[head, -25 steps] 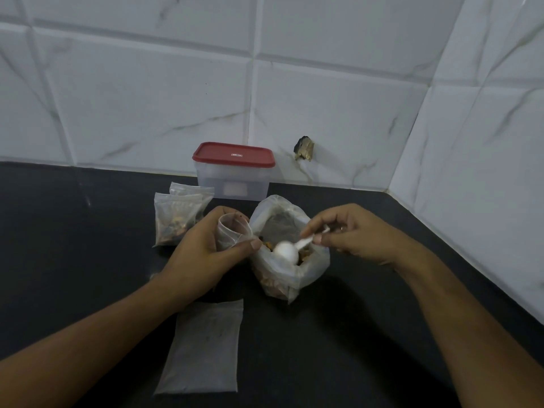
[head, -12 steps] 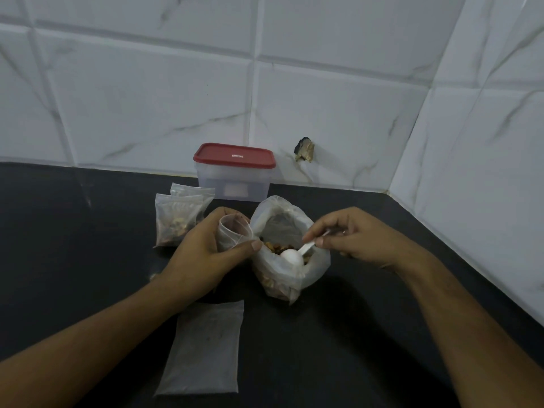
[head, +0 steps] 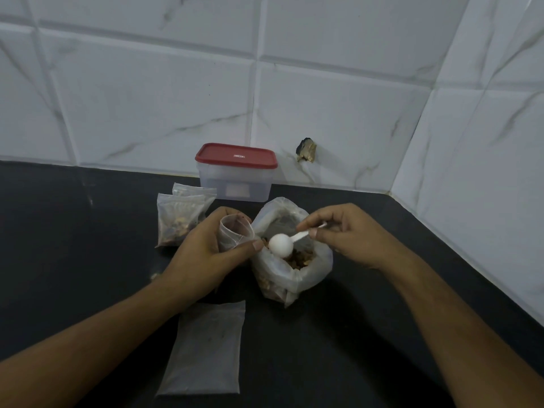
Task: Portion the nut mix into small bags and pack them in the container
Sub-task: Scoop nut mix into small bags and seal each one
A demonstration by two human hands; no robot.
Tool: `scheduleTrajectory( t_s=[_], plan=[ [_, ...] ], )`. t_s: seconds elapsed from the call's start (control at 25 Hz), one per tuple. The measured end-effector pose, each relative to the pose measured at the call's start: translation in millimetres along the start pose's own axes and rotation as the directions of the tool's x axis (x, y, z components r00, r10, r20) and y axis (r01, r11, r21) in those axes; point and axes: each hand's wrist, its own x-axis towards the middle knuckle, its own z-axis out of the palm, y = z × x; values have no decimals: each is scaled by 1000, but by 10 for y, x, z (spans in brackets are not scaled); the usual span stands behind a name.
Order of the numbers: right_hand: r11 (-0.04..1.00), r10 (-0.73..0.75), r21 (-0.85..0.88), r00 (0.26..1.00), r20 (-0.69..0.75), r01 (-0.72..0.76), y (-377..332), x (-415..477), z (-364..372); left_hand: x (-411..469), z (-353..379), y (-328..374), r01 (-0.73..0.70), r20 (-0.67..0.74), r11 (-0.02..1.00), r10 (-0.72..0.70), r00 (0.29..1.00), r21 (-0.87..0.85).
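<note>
A large clear bag of nut mix (head: 294, 275) stands open on the black counter (head: 73, 260). My left hand (head: 206, 260) grips a small clear bag (head: 234, 235) with its mouth held open, right beside the big bag's left rim. My right hand (head: 347, 237) pinches the handle of a white plastic scoop (head: 282, 245), whose round bowl hangs over the nuts, bottom side facing me. Two filled small bags (head: 179, 219) lie behind my left hand. A clear container with a red lid (head: 237, 172), shut, stands against the back wall.
A flat stack of unfilled small bags (head: 206, 348) lies near the counter's front, between my forearms. White tiled walls close the back and right side, meeting in a corner at the right. A chipped hole (head: 307, 150) marks the back wall.
The scoop dipped down into the nut bag and has come back up and leftward, nearer the small bag's mouth. My left hand and its bag stayed put.
</note>
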Motion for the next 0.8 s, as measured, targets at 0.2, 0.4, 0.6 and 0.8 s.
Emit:
scheduleTrajectory(
  t_s=[0.2, 0.4, 0.6, 0.8],
  plan=[
    [999, 4, 37, 969, 248, -14, -102, -60, 48, -7, 4, -2, 8, 0, 1000, -8, 1000, -11],
    [999, 36, 28, 978, 205, -43, -38, -34, -51, -6, -1, 8, 9, 4, 1000, -9, 1000, -5],
    [998, 39, 36, 950, 311, -53, -110, -53, 99, -4, 2, 10, 5, 2, 1000, -5, 1000, 3],
    [983, -47, -170, 995, 90, 62, -98, 13, 118, -9, 8, 11, -2, -1, 1000, 2, 1000, -3]
  ],
)
